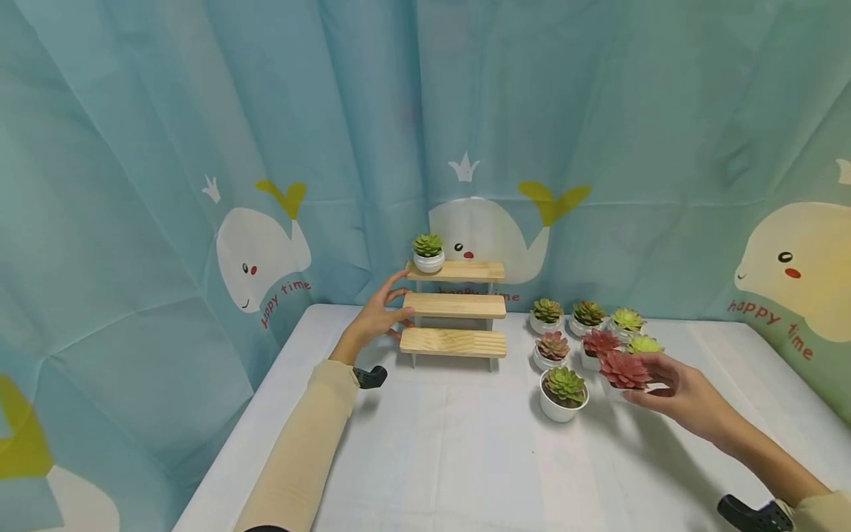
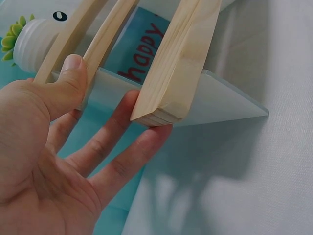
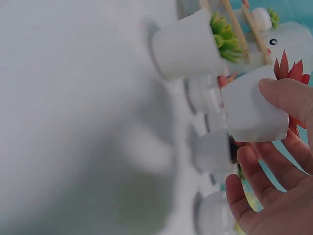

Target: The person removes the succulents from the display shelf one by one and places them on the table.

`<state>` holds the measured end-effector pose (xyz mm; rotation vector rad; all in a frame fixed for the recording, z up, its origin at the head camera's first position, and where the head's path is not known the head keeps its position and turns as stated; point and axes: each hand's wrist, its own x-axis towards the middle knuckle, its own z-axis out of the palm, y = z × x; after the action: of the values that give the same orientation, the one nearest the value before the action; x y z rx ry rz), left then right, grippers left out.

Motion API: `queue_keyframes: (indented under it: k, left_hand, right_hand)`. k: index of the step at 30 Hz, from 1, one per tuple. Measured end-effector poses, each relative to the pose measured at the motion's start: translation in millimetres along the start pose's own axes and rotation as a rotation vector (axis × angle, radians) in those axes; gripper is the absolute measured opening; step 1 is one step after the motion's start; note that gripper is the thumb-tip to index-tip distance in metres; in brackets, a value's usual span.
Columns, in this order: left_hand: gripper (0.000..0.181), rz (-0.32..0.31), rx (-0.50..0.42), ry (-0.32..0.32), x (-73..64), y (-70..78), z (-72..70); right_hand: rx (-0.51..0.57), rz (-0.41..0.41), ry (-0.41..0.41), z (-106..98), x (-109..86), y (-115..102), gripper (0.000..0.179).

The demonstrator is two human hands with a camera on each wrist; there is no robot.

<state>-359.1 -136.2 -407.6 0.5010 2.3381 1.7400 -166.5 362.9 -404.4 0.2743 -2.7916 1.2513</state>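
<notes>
A three-tier wooden stand [image 1: 453, 305] has pale plank steps on translucent side supports. My left hand [image 1: 377, 321] is at its left end; in the left wrist view the thumb lies by the upper planks and spread, mostly straight fingers [image 2: 120, 169] touch the lowest plank's end. On the top step's left sits a green succulent [image 1: 428, 244] in a round white pot. My right hand [image 1: 694, 399] holds a red artificial succulent [image 1: 623, 369] above the table by its faceted white pot [image 3: 254, 105], thumb against the pot. Some of its fingers are apart from the pot.
Several potted succulents cluster right of the stand, including a green one [image 1: 564, 386] nearest the front, a pinkish one [image 1: 552, 346] behind it and another red one [image 1: 601, 343]. A white cloth covers the table [image 1: 432, 443]. Blue whale-print curtains [image 1: 372, 148] hang behind.
</notes>
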Motion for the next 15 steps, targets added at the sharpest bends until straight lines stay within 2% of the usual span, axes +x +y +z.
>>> queue_keyframes:
  k: [5, 15]
  left_hand:
    - [0.082, -0.006, -0.012, 0.002, -1.1, 0.9, -0.1]
    - [0.082, -0.01, -0.008, 0.0, -2.0, 2.8, 0.3]
  right_hand:
    - [0.026, 0.036, 0.005, 7, -6.6, 14, 0.061]
    - [0.061, 0.037, 0.016, 21, -9.9, 29, 0.06]
